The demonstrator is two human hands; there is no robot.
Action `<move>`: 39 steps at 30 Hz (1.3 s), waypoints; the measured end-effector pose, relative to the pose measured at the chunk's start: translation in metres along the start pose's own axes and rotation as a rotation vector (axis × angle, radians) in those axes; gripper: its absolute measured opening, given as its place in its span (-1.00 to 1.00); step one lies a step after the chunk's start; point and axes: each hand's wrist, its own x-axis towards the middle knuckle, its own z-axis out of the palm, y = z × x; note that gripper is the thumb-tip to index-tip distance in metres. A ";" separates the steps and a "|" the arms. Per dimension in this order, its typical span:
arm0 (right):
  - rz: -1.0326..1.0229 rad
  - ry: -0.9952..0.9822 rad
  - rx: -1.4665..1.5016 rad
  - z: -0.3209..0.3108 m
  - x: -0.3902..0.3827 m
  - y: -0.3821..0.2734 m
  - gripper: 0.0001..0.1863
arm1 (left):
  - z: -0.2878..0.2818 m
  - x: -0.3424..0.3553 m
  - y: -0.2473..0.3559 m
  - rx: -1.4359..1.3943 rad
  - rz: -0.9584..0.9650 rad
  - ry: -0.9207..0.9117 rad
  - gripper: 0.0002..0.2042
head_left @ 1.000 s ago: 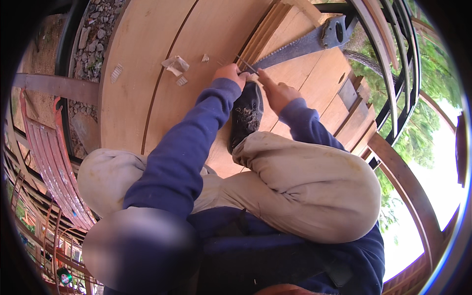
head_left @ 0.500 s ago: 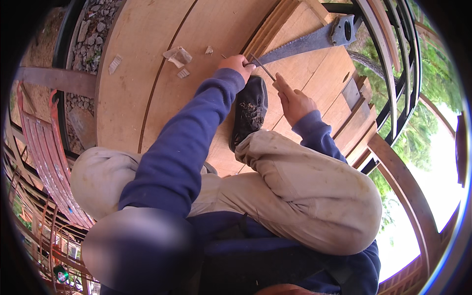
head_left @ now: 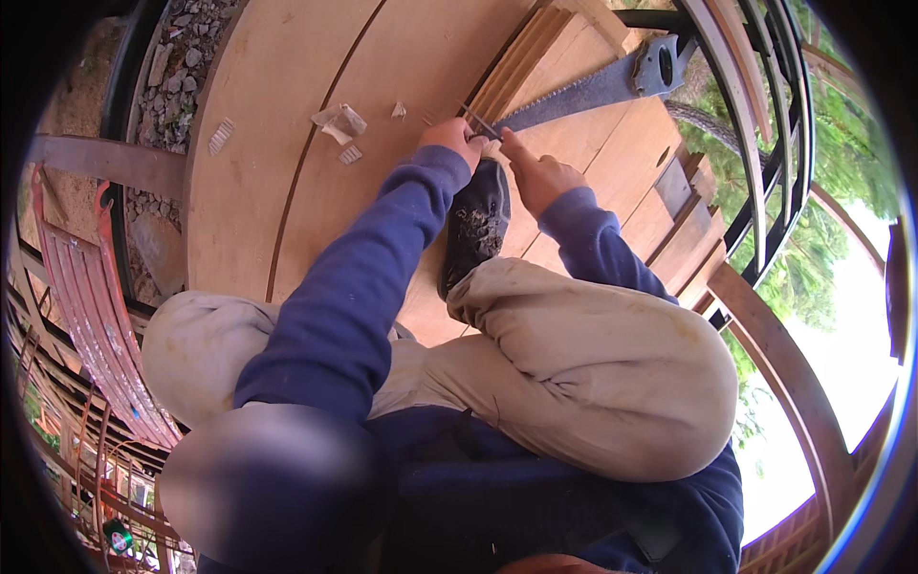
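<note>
A handsaw (head_left: 585, 94) with a grey handle lies on the boards, its toothed blade pointing toward my hands. My left hand (head_left: 453, 142) is closed at the blade's narrow end, just beyond the toe of my black shoe (head_left: 478, 215). In my right hand (head_left: 545, 180) is a thin, dark file (head_left: 478, 119), which slants across the blade near its tip. Both hands are close together. My fingers hide the end of the blade and the file's near end.
Small crumpled wrapper pieces (head_left: 340, 122) lie on the wooden boards (head_left: 258, 124) to the left. Stacked planks (head_left: 521, 59) rest beside the saw. Dark metal railings (head_left: 760, 143) curve along the right. A red slatted metal piece (head_left: 91, 306) stands at the left, near gravel (head_left: 177, 77).
My right hand has moved up and left toward my left hand, sliding the file farther across the blade. The left hand still grips the blade's end.
</note>
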 end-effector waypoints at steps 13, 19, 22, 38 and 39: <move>0.055 0.051 0.005 0.003 -0.046 0.014 -0.47 | -0.006 0.005 0.005 -0.015 -0.021 -0.043 -0.68; 0.084 -0.004 -0.024 0.004 -0.035 0.011 -0.47 | -0.005 0.003 0.002 -0.035 -0.033 -0.026 -0.69; 0.050 -0.007 -0.004 0.012 -0.015 0.014 -0.48 | 0.000 0.002 -0.001 -0.033 -0.016 -0.020 -0.69; 0.056 0.115 0.023 0.017 -0.041 0.019 -0.47 | -0.004 0.002 0.005 -0.025 -0.001 -0.026 -0.68; 0.074 0.091 0.008 0.015 -0.040 0.018 -0.48 | -0.005 0.002 0.005 -0.019 0.001 -0.017 -0.68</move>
